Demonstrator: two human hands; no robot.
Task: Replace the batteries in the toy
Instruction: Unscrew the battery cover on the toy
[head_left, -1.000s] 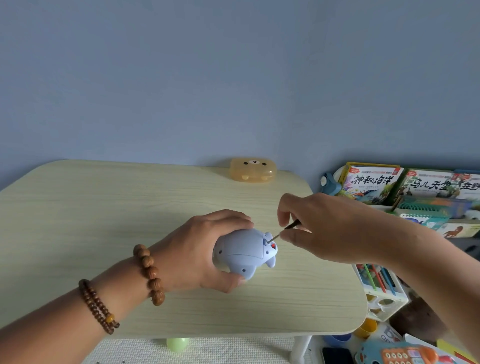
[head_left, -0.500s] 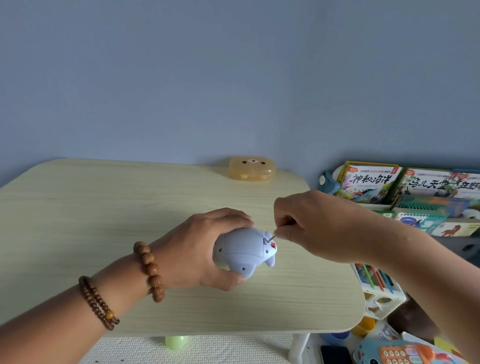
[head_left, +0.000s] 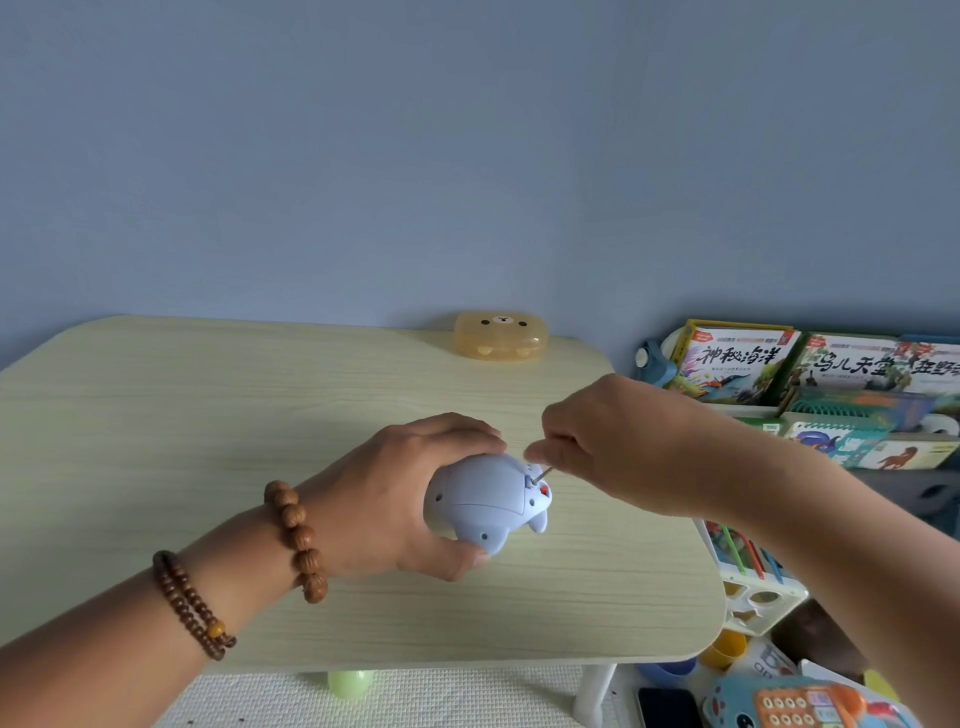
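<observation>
A pale blue animal-shaped toy (head_left: 480, 501) lies belly-up just above the light wooden table (head_left: 156, 415), gripped from the left by my left hand (head_left: 395, 499). My right hand (head_left: 608, 447) pinches a thin screwdriver (head_left: 544, 473), only its metal tip showing. The tip touches the toy's underside beside a small red switch. The handle is hidden inside my fingers.
A translucent orange bear-face case (head_left: 500, 335) sits at the table's far edge. To the right stand picture books (head_left: 732, 369) on a shelf and a white shape-sorter box (head_left: 753, 592). A blue toy phone (head_left: 800, 701) and a green ball (head_left: 350, 680) lie on the floor.
My right hand has closed in over the screwdriver and shifted slightly left toward the toy, hiding the black handle. My left hand and the toy stay put.
</observation>
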